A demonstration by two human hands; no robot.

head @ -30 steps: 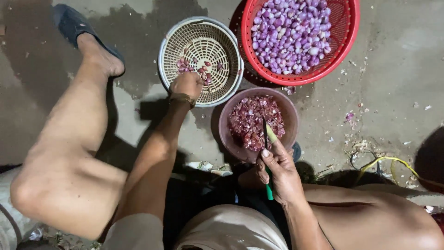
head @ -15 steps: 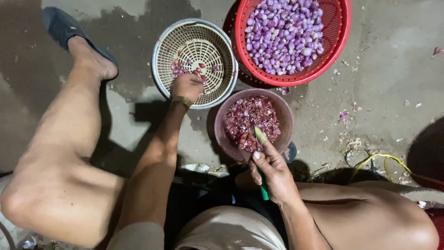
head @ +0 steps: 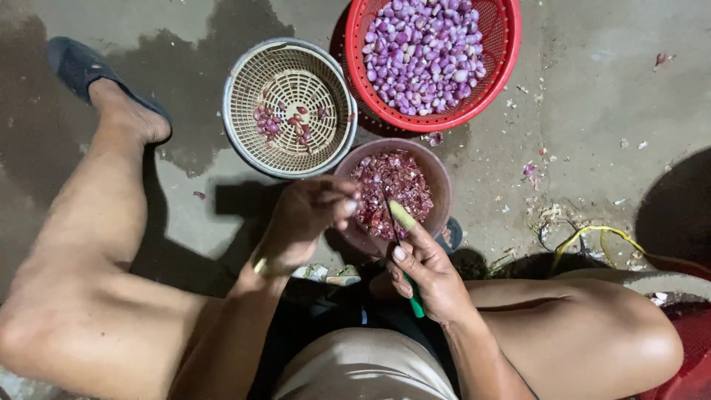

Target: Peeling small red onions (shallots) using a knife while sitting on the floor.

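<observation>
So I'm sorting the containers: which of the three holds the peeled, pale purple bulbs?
The red basket at top right; it is piled with them. The beige basket holds a few dark ones, the brown bowl reddish skins.

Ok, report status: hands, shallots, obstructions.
Left hand closed over brown bowl, contents hidden. Right hand grips green-handled knife. Few shallots in beige basket. Nothing between the hands.

— What moved?
— The left hand (head: 307, 218) left the beige basket (head: 244, 141), pulling back toward six o'clock to the pink bowl's (head: 437, 178) nine o'clock edge, near the right hand (head: 426, 270).
</observation>
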